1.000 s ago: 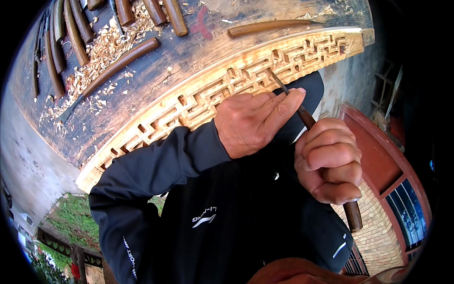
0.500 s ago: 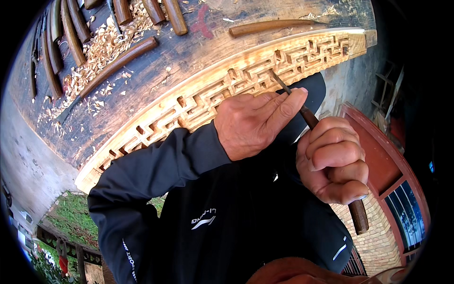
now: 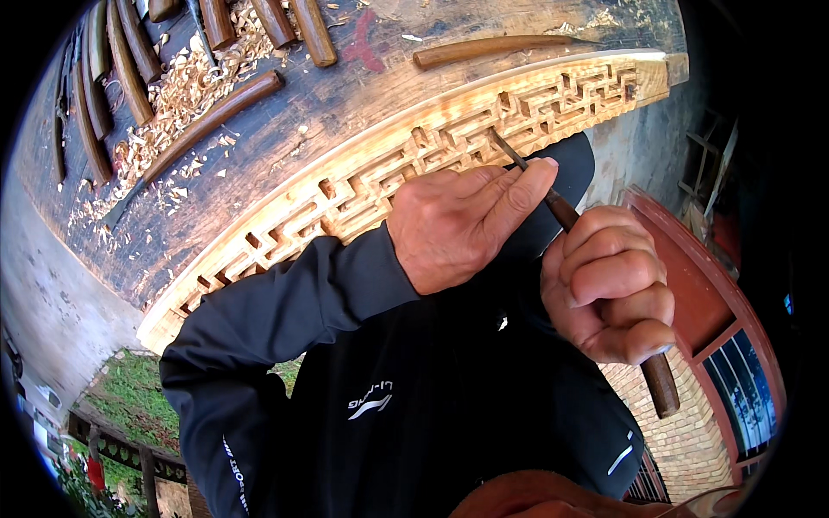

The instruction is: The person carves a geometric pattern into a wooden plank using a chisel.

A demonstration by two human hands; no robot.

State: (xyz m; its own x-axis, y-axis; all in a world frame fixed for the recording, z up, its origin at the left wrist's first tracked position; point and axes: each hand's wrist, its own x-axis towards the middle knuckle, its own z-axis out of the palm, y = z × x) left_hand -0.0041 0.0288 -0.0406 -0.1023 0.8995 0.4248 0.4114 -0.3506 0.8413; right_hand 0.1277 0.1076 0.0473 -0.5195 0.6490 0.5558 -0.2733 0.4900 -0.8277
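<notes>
A long pale wooden board [image 3: 371, 180], carved with a sunken lattice of angular grooves, lies along the near edge of the workbench. My right hand [image 3: 609, 289] is wrapped round the brown wooden handle of a chisel [image 3: 562, 210]; the handle's butt sticks out below the fist. On the narrow metal blade press the fingers of my left hand [image 3: 466, 226], which rests by the board's near edge. The blade slants to the far left, its tip in a groove of the lattice. Exactly how the left fingertips grip the blade is partly hidden.
Several wooden-handled carving tools [image 3: 129, 65] lie at the far left of the workbench [image 3: 285, 121], among curled wood shavings [image 3: 186, 91]. One long-handled chisel [image 3: 211, 116] points toward the near left. Another tool [image 3: 492, 50] lies just beyond the board.
The chisel's tip has shifted slightly left along the lattice, and its handle butt has risen a little. Both hands keep their hold, the left one moving marginally left.
</notes>
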